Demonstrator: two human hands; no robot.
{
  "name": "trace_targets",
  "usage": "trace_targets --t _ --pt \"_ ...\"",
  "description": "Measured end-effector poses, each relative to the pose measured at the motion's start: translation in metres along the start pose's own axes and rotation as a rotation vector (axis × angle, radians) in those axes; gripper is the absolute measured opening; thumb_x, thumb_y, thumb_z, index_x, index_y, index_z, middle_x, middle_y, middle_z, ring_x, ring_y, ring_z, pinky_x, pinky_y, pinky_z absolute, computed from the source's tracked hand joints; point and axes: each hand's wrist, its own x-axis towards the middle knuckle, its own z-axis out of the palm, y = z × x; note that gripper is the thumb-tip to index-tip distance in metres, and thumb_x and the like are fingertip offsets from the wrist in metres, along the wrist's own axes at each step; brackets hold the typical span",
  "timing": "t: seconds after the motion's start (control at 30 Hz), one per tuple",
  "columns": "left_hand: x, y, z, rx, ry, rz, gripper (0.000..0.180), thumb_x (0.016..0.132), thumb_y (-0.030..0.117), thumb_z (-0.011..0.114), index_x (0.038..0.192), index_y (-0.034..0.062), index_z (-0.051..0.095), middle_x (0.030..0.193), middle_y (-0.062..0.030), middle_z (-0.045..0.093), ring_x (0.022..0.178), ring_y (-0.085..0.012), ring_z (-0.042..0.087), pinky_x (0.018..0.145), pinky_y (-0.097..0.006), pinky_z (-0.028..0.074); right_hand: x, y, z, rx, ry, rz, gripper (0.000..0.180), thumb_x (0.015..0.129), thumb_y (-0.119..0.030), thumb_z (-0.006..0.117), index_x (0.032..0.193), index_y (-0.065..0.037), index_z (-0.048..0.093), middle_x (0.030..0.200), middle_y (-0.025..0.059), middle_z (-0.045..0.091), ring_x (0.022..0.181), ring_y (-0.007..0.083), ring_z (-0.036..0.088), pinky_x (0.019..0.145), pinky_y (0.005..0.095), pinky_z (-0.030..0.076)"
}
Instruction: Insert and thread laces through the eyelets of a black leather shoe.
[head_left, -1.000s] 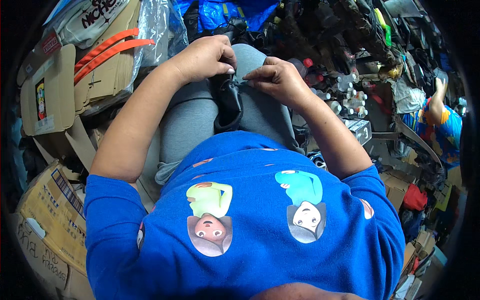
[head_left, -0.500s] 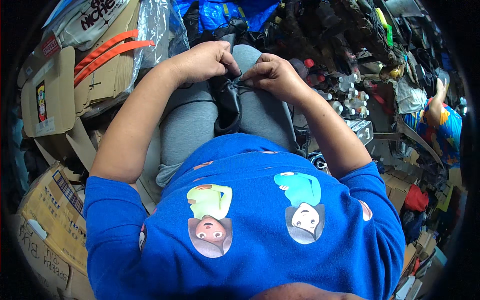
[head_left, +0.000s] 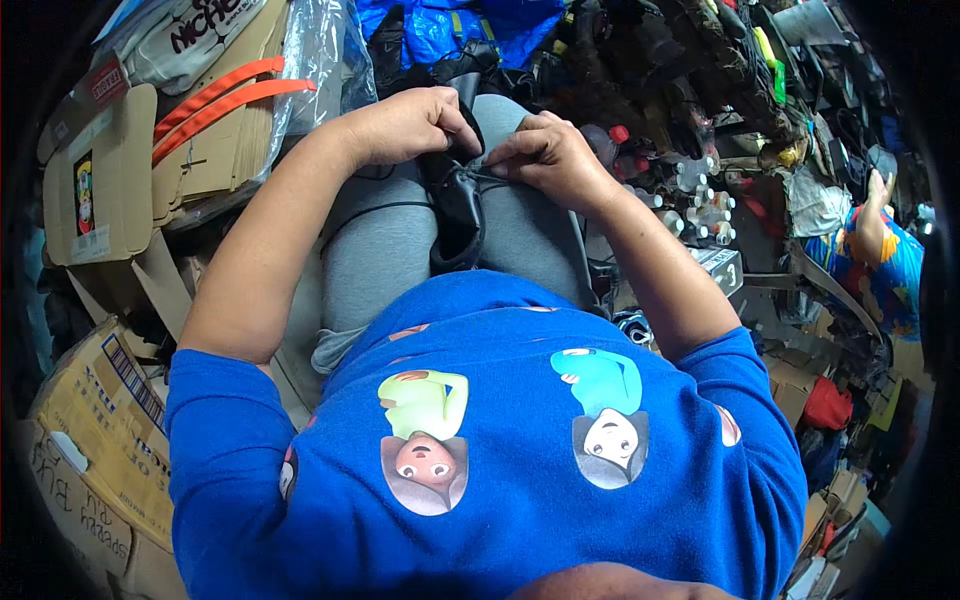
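A black, leather-looking shoe (head_left: 460, 205) lies lengthwise between my thighs on my lap. My left hand (head_left: 418, 125) is closed at its far part, with curled fingers gripping the edge; the fingertips are partly hidden. From the right, my right hand (head_left: 553, 160) pinches close to the shoe's middle, thumb and index finger together on a thin dark cord (head_left: 490, 178). A length of dark cord (head_left: 385, 208) also crosses my left thigh from the shoe. Both hands are nearly touching over the shoe.
Flattened cardboard (head_left: 215, 150) with orange strips (head_left: 220, 105) lies at the left, above a yellow-brown carton (head_left: 110, 430). Several small bottles (head_left: 705, 205) stand on the right, near a small box (head_left: 722, 268). Another person's arm (head_left: 873, 225) shows at far right. A blue bag (head_left: 440, 35) lies ahead.
My right hand has shifted very slightly right and down, and the shoe has turned a little. My left hand keeps nearly the same place and grip.
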Motion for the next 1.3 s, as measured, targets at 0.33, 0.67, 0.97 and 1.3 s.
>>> trace_targets --t 0.33,0.67,0.97,1.3 --pt "0.004 -0.013 0.010 -0.014 0.079 0.074 0.031 0.073 -0.005 0.052 0.094 0.0077 0.071 0.085 -0.0038 0.047 0.085 -0.0167 0.050 0.081 -0.025 0.041 0.001 -0.007 0.005 -0.215 0.028 0.015 0.014 0.072 -0.025 0.073 0.086 -0.025 0.073 0.079 -0.0014 0.061 0.086 0.0213 0.055 0.082 0.0377 0.038" --pt "-0.039 0.019 0.029 0.117 0.906 0.027 0.016 0.082 0.011 0.065 0.097 0.0043 0.066 0.091 -0.0099 0.062 0.086 -0.0217 0.061 0.078 -0.031 0.048 0.015 -0.015 -0.022 0.075 -0.026 0.154 0.021 0.076 -0.022 0.073 0.096 -0.019 0.072 0.086 0.0066 0.062 0.082 0.0241 0.062 0.076 0.0369 0.049" --pt "-0.055 0.052 0.089 0.301 0.581 -0.301 0.049 0.068 0.032 0.078 0.099 0.0022 0.056 0.086 -0.0175 0.063 0.084 -0.0357 0.063 0.075 -0.044 0.050 0.048 -0.029 -0.014 -0.321 -0.264 0.195 0.039 0.073 -0.034 0.075 0.105 -0.016 0.064 0.092 0.0098 0.067 0.090 0.0280 0.064 0.079 0.0413 0.048" --pt "-0.064 0.021 0.105 -0.137 0.520 -0.094 0.035 0.075 0.009 0.068 0.106 -0.0020 0.058 0.093 -0.0186 0.068 0.089 -0.0238 0.068 0.079 -0.032 0.051 0.006 -0.044 -0.012 -0.122 -0.112 0.269 0.030 0.075 -0.021 0.077 0.097 -0.006 0.062 0.073 0.0072 0.063 0.068 0.0140 0.059 0.064 0.0292 0.048"
